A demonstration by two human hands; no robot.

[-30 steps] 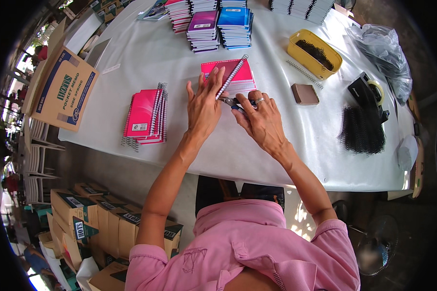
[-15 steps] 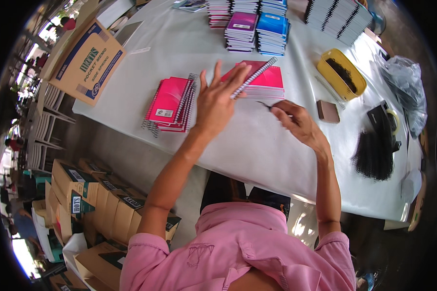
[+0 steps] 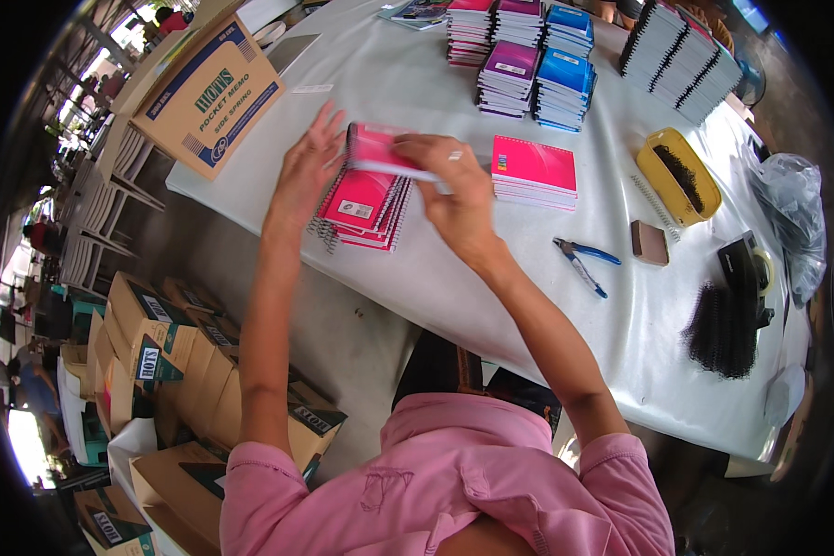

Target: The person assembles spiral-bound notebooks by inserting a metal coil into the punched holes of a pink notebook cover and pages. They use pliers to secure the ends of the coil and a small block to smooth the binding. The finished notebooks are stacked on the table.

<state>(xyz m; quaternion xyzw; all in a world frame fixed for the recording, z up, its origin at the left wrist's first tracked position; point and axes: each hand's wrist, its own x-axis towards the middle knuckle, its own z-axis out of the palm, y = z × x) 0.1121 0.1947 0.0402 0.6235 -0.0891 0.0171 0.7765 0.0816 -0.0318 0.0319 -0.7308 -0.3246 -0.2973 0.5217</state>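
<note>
A pink spiral notebook (image 3: 377, 148) is in my right hand (image 3: 456, 190), its thumb and fingers closed on the notebook's right end. It hangs just above a small stack of pink spiral notebooks (image 3: 366, 199), whose wire coils stick out at the sides. By the notebook's left end, my left hand (image 3: 304, 171) has its fingers apart and grips nothing; motion blurs it a little. Right of my right hand sits a neat pile of pink notebooks (image 3: 534, 171) with punched edges. Wire cutters (image 3: 584, 262) with blue handles lie on the table, out of both hands.
Purple, blue and pink notebook stacks (image 3: 510, 69) stand at the back. To the right are a yellow tub (image 3: 678, 176) of black coils, a brown block (image 3: 650, 243), a tape dispenser (image 3: 743, 269) and black coils (image 3: 716, 329). A carton (image 3: 208, 97) stands left; more cartons (image 3: 204, 371) are below.
My right hand has let go of the cutters, which now lie on the table, and has taken hold of the notebook. Both hands and the notebook have moved left over the coiled stack.
</note>
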